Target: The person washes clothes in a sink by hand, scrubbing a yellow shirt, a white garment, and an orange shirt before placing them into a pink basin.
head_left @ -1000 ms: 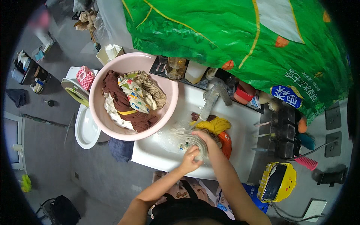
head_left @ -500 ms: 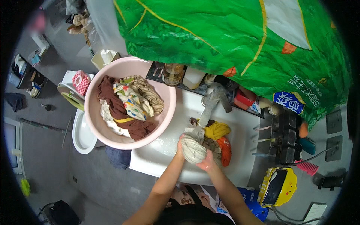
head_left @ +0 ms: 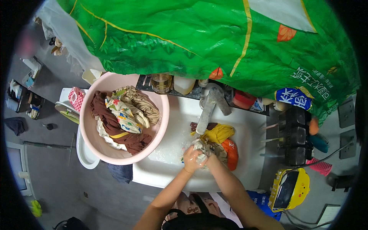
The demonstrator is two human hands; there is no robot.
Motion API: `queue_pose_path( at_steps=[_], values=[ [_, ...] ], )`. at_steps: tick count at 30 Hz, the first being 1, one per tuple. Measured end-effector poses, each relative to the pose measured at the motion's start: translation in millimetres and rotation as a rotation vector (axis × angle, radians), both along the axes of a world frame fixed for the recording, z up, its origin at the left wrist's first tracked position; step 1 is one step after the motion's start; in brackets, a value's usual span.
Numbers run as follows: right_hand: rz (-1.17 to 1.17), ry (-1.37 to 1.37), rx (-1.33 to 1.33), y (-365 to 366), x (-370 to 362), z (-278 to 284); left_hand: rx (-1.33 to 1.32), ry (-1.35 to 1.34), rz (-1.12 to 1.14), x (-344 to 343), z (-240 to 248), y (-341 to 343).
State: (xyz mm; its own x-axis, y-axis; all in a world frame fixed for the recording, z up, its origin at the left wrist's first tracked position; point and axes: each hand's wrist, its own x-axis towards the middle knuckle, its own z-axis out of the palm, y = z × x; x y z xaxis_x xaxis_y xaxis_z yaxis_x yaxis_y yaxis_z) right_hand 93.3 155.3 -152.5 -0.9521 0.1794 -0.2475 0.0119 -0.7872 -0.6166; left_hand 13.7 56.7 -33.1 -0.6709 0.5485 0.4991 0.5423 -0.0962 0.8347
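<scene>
Under the tap (head_left: 207, 115), fingers (head_left: 190, 155) around pale cloth (head_left: 199, 145)

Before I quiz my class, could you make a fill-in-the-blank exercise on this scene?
1. Pale cloth is held over a ____ sink.
2. The round tub holding brown cloth is ____.
3. Orange cloth lies to the ____ of the pale cloth.

Missing words: white; pink; right.

The left hand (head_left: 193, 159) and right hand (head_left: 214, 161) are partly hiding the pale cloth (head_left: 199, 145) between their fingers. Beyond them, the top edge is cropping the green sheet (head_left: 191, 27); far left, a pinkish shape (head_left: 27, 43) is looking blurred.
</scene>
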Motion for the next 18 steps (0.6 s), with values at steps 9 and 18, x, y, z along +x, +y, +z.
queue_pose_path(
  at_steps=[9,18],
  values=[
    [-0.391,-0.399,1.102,-12.5,-20.6,49.2,-0.174,-1.734,-0.364,-47.3,-38.3,1.3],
    [0.086,-0.077,1.584,-38.9,-7.3,148.4,-0.369,-0.831,-1.112,-32.6,-74.8,-27.4]
  ],
)
